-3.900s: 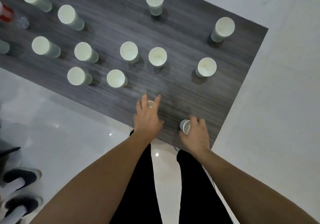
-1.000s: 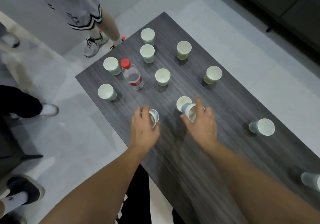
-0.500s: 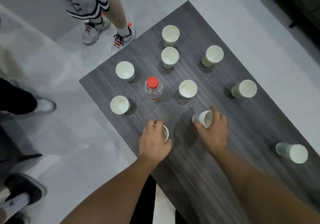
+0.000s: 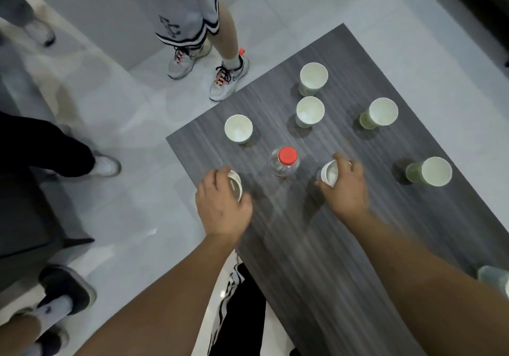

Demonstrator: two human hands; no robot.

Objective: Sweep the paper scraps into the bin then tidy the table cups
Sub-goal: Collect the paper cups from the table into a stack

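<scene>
head cam, cups (image 4: 329, 173) in both hands

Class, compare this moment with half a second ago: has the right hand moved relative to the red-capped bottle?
Yes. The right hand, gripping a cup, has moved forward along the table and closer to the bottle, now almost level beside it.

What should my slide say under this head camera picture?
Left hand and right hand each grip a paper cup on the table.
</scene>
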